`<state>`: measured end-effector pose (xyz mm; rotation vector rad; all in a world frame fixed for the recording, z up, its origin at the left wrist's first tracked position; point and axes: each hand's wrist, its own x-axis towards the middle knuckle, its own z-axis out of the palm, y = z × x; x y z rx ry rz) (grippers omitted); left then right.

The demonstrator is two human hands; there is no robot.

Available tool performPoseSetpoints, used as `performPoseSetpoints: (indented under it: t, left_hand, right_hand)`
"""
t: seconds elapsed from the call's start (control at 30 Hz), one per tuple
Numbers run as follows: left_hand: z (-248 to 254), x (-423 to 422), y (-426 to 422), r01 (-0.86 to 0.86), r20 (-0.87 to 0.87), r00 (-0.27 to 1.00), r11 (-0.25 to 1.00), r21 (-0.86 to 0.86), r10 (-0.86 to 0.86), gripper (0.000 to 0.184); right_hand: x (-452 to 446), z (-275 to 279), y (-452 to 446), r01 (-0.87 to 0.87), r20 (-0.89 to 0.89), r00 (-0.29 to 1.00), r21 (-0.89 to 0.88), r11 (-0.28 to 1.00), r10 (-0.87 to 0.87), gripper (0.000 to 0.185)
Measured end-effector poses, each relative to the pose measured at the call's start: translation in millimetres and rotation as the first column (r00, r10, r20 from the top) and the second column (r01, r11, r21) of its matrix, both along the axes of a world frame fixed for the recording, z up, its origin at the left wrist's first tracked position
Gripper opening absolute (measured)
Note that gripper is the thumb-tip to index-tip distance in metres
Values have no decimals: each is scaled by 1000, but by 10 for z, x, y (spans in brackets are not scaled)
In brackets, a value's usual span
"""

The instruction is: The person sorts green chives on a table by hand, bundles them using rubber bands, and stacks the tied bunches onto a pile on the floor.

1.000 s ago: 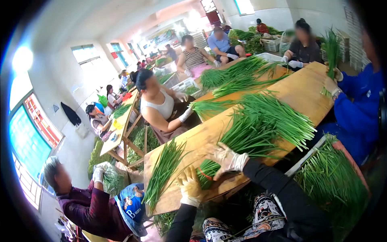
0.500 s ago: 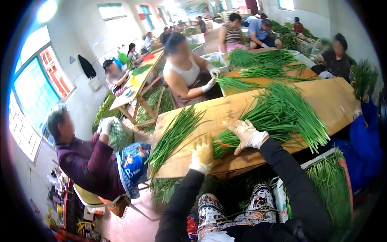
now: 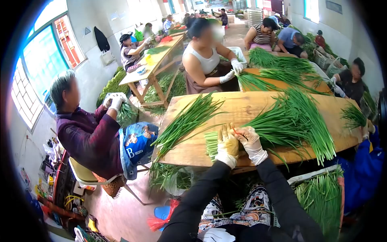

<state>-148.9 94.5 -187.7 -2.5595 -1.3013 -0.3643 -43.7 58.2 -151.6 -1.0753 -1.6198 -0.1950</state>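
A bundle of garlic chives [image 3: 211,145] lies along the near edge of the wooden table, cut stems to the left. My left hand [image 3: 227,146], in a white glove stained yellow, is draped across the stems, its fingers pressed together over them; the thumb is hard to make out. My right hand [image 3: 250,142], also gloved, pinches a red tie [image 3: 235,130] close to the left fingertips. Both hands nearly touch, and the middle of the bundle is hidden beneath them. Loose chives [image 3: 288,121] are heaped just right of my right hand.
Another pile of chives [image 3: 185,125] lies on the left of the table [image 3: 250,105]. A crate of chives [image 3: 322,197] stands at my right. A seated person [image 3: 88,133] is on the left, another person [image 3: 207,60] across. Red strings [image 3: 163,218] hang over a blue stool below.
My hands have come together over the bundle; they were apart before, with the red tie showing between them. The right hand has gone from spread fingers to a pinch. The view has shifted.
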Motion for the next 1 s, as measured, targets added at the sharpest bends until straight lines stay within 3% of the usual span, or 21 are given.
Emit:
performPoseSetpoints:
  t: [0.03,0.1,0.13,0.23,0.27,0.3,0.37,0.47,0.53,0.57,0.67,0.7,0.73,0.77,0.8,0.83,0.87,0.9,0.93,0.97,1.0]
  left_hand:
    - [-61,16,4,-10,2,1000,1000,-6,10,79]
    - [-173,34,59,-44,63,998,961,274,28,106]
    - [171,-33,-109,14,161,987,1000,-14,-12,94]
    - [55,-53,-60,102,289,953,994,-27,-90,83]
    - [31,-36,-58,94,335,937,995,18,-95,69]
    - [13,-30,-47,78,331,940,997,11,-77,69]
    - [10,-61,-27,85,221,970,991,98,-105,62]
    - [43,-67,-23,110,283,954,993,-35,-96,61]
    - [-54,-86,0,115,268,955,992,53,-125,64]
    - [-48,-83,-7,105,139,985,994,-24,-100,72]
    - [-50,-41,27,154,194,976,942,-299,-98,64]
    - [-179,-4,49,170,233,968,920,-352,-89,61]
    - [-281,75,72,140,245,967,957,-254,-76,58]
    - [-346,122,85,110,252,965,982,-155,-68,55]
    - [-286,66,69,94,230,970,994,-49,-80,56]
    - [-212,-4,49,86,205,974,995,55,-95,56]
    - [-200,-123,23,41,291,955,997,63,-58,56]
    - [-198,-274,-10,-1,375,926,997,72,-26,57]
    - [-188,-451,-37,-10,382,923,990,139,-44,58]
    - [-177,-595,-59,-9,389,920,992,126,-41,58]
    - [-271,-720,-34,-81,368,930,983,164,15,62]
  right_hand:
    - [-41,-51,-8,-10,2,1000,-6,1000,10,11]
    - [-106,-127,-25,-54,-227,974,-143,988,20,9]
    - [-158,-34,-78,-189,-323,939,-212,959,114,8]
    - [-176,-122,-110,-155,-410,912,-288,945,24,7]
    - [-187,-156,-120,-192,-456,889,-295,936,39,8]
    - [-173,-312,-96,-279,-565,822,-292,915,71,7]
    - [-176,-271,-184,-159,-378,926,-326,932,26,6]
    - [-293,-90,-296,-292,-511,854,-307,906,102,11]
    - [-304,-136,-338,-299,-510,856,-354,886,85,14]
    - [-312,-111,-360,-316,-512,853,-361,877,97,14]
    - [-268,-6,-366,-312,-432,890,-335,889,149,13]
    - [-129,-133,-348,-425,-538,828,-424,799,155,12]
    - [91,-174,-238,-133,54,986,-317,939,158,11]
    - [181,33,-218,-193,150,952,-377,906,265,20]
    - [228,284,-217,-135,386,883,-335,933,266,43]
    - [478,183,-127,-84,569,805,-168,982,166,79]
    - [562,335,-157,157,768,634,-245,957,93,106]
    - [758,226,-84,284,841,537,-255,924,67,120]
    - [754,255,-49,393,813,563,-420,818,147,127]
    - [708,264,-16,354,717,666,-544,760,203,131]
    - [795,235,92,38,544,753,-596,802,369,128]
